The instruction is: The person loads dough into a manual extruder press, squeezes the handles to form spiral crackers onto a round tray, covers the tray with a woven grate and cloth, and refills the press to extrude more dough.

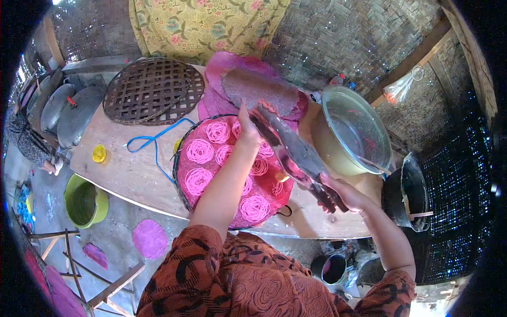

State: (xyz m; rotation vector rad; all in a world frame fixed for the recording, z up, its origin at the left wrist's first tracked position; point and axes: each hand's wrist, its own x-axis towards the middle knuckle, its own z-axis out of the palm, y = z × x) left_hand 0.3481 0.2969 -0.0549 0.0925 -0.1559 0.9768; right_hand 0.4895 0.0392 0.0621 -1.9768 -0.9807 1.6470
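Note:
Held up between both hands is a long dark wooden tool with pink stains, slanting from upper left to lower right. My left hand is closed round its upper end, and my right hand grips its lower end. Below the tool lies a round tray lined with pink cloth, bearing several pink noodle-like coils. My left forearm hides part of the tray. A small yellowish piece shows beside the tool, over the tray's right side.
A woven lattice basket, blue strap and yellow object rest on the wooden table. A large basin stands right, beside a dark bucket. Another person's foot shows at far left, beyond a green tub.

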